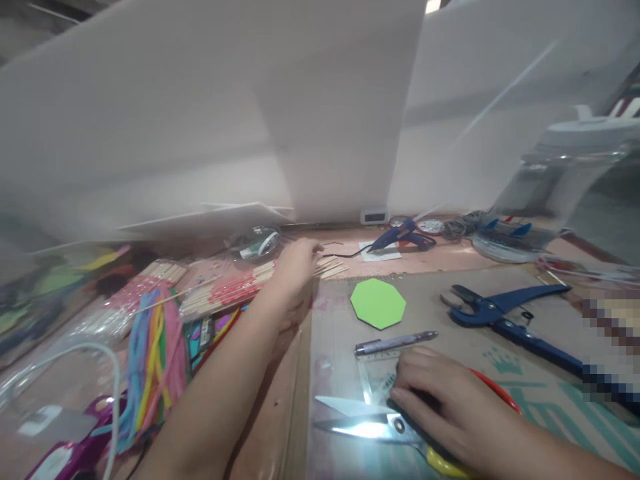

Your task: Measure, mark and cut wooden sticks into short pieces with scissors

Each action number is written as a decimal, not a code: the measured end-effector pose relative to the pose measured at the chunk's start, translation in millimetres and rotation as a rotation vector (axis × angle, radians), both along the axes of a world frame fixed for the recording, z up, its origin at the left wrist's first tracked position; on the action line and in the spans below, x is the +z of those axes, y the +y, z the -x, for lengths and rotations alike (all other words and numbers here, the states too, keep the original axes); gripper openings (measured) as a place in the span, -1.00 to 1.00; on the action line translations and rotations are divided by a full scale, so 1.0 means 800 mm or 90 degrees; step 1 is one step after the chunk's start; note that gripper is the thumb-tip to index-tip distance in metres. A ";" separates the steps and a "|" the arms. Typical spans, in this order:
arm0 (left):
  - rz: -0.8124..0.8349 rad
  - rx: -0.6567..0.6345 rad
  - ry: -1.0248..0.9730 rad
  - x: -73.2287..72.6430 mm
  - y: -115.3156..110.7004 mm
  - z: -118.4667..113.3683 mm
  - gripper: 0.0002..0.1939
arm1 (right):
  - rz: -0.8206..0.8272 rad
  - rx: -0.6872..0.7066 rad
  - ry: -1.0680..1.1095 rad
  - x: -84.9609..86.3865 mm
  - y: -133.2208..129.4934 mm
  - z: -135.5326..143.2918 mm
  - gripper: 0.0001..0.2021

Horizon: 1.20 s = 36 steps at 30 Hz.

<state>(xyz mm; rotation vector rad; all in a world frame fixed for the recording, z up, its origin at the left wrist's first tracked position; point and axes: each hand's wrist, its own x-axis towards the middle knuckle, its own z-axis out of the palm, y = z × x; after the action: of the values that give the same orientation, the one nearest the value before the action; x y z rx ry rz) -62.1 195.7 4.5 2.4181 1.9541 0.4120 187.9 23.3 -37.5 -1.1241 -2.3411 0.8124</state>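
Note:
My left hand (296, 267) reaches to the back of the table, over the ends of some wooden sticks (333, 267); its fingers are partly hidden, and what they hold, if anything, cannot be made out. My right hand (433, 393) rests with curled fingers over the handles of the scissors (367, 427), whose blades lie apart, and beside a clear ruler (375, 373). Whether it grips anything is hidden. Above it lie a patterned pen (395, 343) and a green octagon (379, 304) on the cardboard mat (330, 333).
Blue cutters (500, 313) lie at the right, below a clear water jug (530, 193). A blue glue gun (400, 235) rests on a white card at the back. Left are colourful pipe cleaners (155, 360), bagged sticks (230, 290) and a white cable (116, 380).

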 end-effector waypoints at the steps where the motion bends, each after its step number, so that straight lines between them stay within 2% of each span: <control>1: -0.004 0.009 0.005 0.015 -0.006 0.006 -0.71 | 0.000 0.001 -0.001 0.000 0.000 0.000 -0.71; 4: 0.020 0.047 0.042 0.049 -0.030 0.041 -0.71 | -0.010 0.012 -0.017 -0.001 0.002 -0.002 -0.67; 6: 0.066 0.077 0.078 0.053 -0.046 0.074 -0.65 | -0.027 0.021 -0.032 -0.002 0.003 -0.002 -0.65; 8: 0.110 0.106 0.108 0.042 -0.060 0.107 -0.60 | -0.045 0.025 -0.045 -0.002 0.004 -0.002 -0.64; 10: 0.125 0.122 0.123 0.021 -0.067 0.133 -0.57 | -0.062 0.026 -0.054 -0.002 0.004 -0.002 -0.65; 13: 0.090 0.128 0.130 -0.005 -0.071 0.151 -0.59 | -0.100 0.023 -0.048 -0.003 0.003 -0.003 -0.67; 16: 0.004 0.153 0.116 -0.004 -0.079 0.153 -0.60 | -0.160 0.015 -0.027 -0.006 0.003 -0.004 -0.66; 20: -0.127 0.175 0.085 0.033 -0.109 0.139 -0.58 | -0.203 -0.007 -0.005 -0.003 0.003 -0.007 -0.63; 22: -0.181 0.156 0.068 0.051 -0.132 0.121 -0.52 | -0.194 -0.041 0.020 0.007 0.004 -0.008 -0.64; 24: -0.221 0.111 0.047 0.060 -0.158 0.094 -0.51 | -0.185 -0.089 0.060 0.021 0.005 -0.009 -0.70; 26: -0.278 0.018 -0.011 0.059 -0.182 0.062 -0.52 | -0.206 -0.134 0.099 0.037 0.005 -0.010 -0.75; 29: -0.271 -0.080 -0.032 0.046 -0.215 0.015 -0.49 | -0.290 -0.161 0.136 0.061 -0.002 -0.012 -0.78; 32: -0.245 -0.103 -0.050 0.034 -0.239 -0.018 -0.41 | -0.328 -0.169 0.158 0.076 -0.018 -0.018 -0.80; 36: -0.222 -0.114 -0.098 0.023 -0.260 -0.035 -0.42 | -0.305 -0.240 0.253 0.081 -0.044 -0.028 -0.85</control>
<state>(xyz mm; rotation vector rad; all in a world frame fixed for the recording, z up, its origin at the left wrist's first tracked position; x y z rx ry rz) -33.9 -12.6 22.9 2.6339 1.7065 0.9713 210.7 -12.2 27.3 -1.0295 -1.7836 0.2788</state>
